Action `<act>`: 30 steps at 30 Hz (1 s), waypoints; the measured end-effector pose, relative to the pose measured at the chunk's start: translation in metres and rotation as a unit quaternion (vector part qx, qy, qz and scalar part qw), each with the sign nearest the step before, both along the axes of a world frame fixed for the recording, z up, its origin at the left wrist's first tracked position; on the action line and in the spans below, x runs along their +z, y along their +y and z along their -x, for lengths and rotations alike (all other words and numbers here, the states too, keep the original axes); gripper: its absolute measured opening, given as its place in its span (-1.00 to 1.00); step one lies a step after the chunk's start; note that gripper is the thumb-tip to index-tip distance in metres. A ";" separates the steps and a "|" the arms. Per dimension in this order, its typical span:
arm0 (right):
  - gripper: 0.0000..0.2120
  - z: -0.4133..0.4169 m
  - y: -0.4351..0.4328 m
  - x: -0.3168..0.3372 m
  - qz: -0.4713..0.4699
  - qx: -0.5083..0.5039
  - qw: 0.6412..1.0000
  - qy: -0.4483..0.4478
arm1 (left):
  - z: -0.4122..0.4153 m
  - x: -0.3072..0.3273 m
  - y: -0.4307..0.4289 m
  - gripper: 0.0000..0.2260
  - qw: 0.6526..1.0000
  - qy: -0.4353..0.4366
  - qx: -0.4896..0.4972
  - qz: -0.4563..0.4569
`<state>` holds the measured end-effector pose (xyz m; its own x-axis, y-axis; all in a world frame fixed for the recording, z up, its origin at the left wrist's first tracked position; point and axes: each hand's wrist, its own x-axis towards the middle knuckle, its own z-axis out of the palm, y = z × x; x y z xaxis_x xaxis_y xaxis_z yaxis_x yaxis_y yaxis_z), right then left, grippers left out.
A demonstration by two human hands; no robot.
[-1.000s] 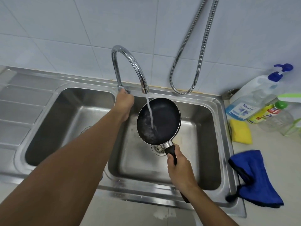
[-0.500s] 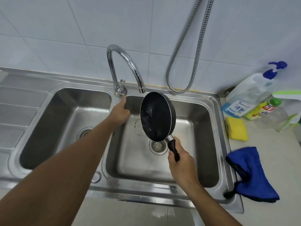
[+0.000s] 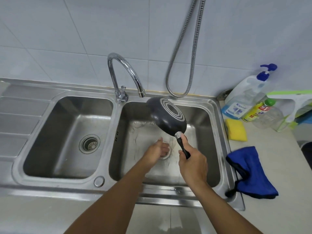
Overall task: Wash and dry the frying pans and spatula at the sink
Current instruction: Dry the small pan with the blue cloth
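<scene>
While the left hand [image 3: 157, 150] hovers with fingers relaxed over the drain [image 3: 167, 154] of the right basin [image 3: 206, 132], the frying pan [image 3: 167, 115] tilts base-up above the same basin, its handle [image 3: 183, 147] gripped by the right hand [image 3: 192, 164]. A yellow sponge [image 3: 236, 130] and a blue cloth [image 3: 249, 171] lie on the desk [image 3: 273, 154].

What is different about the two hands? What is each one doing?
The right hand is curled round the black handle of the frying pan; the left hand holds nothing, and its fingers are relaxed. The right hand holds the frying pan tipped with its bottom up; the left hand just reaches over the drain. Both hands are over the right basin of the sink.
</scene>
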<state>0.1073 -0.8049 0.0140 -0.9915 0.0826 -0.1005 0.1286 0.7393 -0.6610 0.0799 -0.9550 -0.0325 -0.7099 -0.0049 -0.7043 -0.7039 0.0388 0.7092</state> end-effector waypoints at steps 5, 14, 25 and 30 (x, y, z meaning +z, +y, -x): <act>-0.52 -0.007 -0.005 0.002 0.108 0.021 0.993 -0.052 | -0.007 0.021 0.024 -0.36 0.997 0.044 -0.019 -0.055; -0.75 -0.016 0.002 -0.008 0.126 0.038 0.990 -0.054 | 0.010 0.009 0.035 -0.46 0.995 -0.020 0.072 -0.063; -0.05 0.042 0.182 -0.041 -0.288 -0.109 0.928 -0.212 | 0.000 0.019 0.061 -0.62 0.974 -0.074 0.175 -0.124; -0.23 0.013 0.193 -0.064 -0.387 -0.030 0.908 -0.157 | -0.014 0.011 0.060 -0.59 0.990 -0.039 0.112 -0.081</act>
